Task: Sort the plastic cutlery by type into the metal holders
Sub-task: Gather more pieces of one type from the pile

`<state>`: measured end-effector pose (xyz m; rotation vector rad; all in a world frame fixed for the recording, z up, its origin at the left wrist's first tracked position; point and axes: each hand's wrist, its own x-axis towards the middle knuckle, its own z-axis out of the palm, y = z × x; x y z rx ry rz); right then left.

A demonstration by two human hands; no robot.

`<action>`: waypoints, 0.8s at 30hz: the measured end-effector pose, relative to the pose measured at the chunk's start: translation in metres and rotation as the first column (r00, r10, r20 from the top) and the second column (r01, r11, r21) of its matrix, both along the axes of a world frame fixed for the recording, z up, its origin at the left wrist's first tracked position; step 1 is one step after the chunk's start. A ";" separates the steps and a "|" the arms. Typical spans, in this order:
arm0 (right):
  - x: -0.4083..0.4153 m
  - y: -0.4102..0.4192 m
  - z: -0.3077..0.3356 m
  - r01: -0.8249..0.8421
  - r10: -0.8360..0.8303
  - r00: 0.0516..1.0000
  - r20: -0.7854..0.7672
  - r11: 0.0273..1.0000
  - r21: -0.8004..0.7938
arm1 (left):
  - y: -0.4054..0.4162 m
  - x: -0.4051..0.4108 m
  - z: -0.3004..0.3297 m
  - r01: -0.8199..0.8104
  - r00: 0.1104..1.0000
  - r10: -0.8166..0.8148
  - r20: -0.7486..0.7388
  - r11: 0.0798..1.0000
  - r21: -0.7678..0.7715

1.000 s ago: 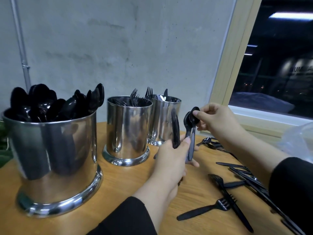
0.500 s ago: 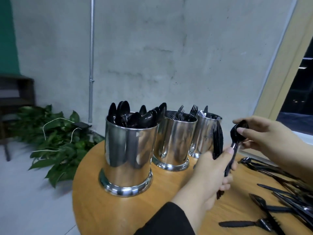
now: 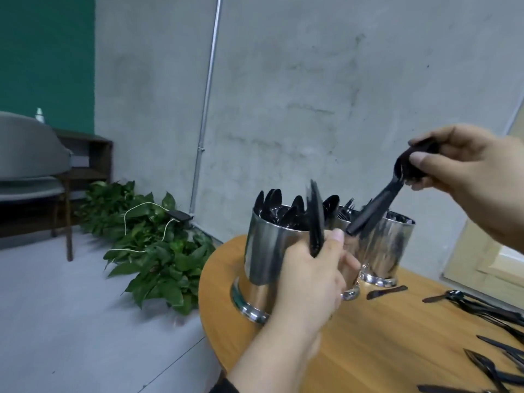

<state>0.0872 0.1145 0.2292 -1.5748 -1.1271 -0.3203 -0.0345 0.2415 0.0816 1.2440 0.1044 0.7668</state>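
Three shiny metal holders stand in a row on the round wooden table [image 3: 368, 350]. The nearest holder [image 3: 263, 256] is full of black spoons; the fork holder [image 3: 344, 214] is mostly hidden behind my left hand; the far holder [image 3: 388, 251] stands to the right. My left hand [image 3: 309, 282] grips upright black plastic cutlery [image 3: 315, 219] in front of the spoon holder. My right hand [image 3: 467, 171] pinches black spoons [image 3: 380, 202] by their bowls, handles slanting down-left above the holders.
Loose black cutlery [image 3: 487, 310] lies scattered on the table's right side, and one piece [image 3: 387, 292] lies by the far holder's base. On the floor to the left are leafy plants [image 3: 158, 245] with a white cable, a grey chair [image 3: 31, 165] and a dark shelf.
The view swung left and back. My right hand lifted the spoons out of my left hand and raised them over the holders. My left hand keeps its upright cutlery.
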 end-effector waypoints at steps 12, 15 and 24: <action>-0.012 0.118 -0.002 0.216 -0.186 0.951 0.247 0.971 -0.100 | 0.100 -0.039 -0.018 -0.131 0.991 0.128 -0.033 0.987 -0.095; -0.015 0.137 -0.022 0.318 -0.220 0.908 0.357 0.916 -0.246 | 0.106 -0.042 -0.023 -0.098 0.994 0.094 -0.061 0.993 -0.063; -0.019 0.145 -0.053 0.545 0.008 0.743 0.669 0.573 -0.613 | 0.112 -0.048 -0.021 0.004 0.997 -0.011 -0.072 0.996 -0.092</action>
